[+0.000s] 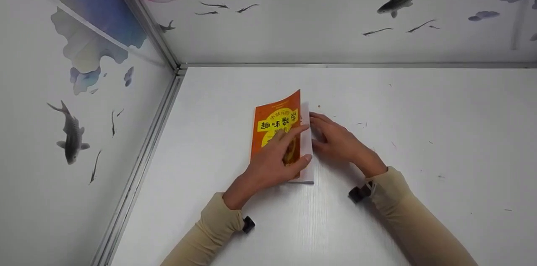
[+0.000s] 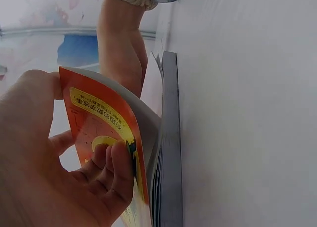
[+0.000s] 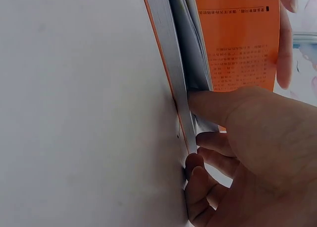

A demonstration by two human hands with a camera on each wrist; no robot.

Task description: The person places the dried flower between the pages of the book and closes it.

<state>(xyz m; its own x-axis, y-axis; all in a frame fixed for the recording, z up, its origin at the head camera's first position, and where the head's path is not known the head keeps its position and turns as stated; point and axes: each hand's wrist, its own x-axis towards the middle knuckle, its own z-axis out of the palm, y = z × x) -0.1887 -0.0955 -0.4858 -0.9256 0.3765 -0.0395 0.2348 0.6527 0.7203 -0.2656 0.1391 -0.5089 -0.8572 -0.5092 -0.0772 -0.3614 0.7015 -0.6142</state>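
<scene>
A paperback book [image 1: 264, 115] with an orange and yellow cover lies on the white table, its front cover raised and bowed over white pages [image 1: 307, 144]. My left hand [image 1: 272, 163] reaches across the cover and holds its free edge, thumb and index finger at that edge. In the left wrist view its other fingers curl against the orange cover [image 2: 94, 123]. At the book's right side is my right hand [image 1: 340, 142]. Its thumb [image 3: 213, 105] goes in between the pages in the right wrist view, while the fingers curl at the edge of the page block [image 3: 173, 53].
White panels painted with fish and leaves stand behind the table [image 1: 419, 102] and at its left. A metal rail [image 1: 327, 65] runs along the back edge. Small dark and reddish specks dot the right side. A dark wrist camera [image 1: 358, 194] sits below the right sleeve.
</scene>
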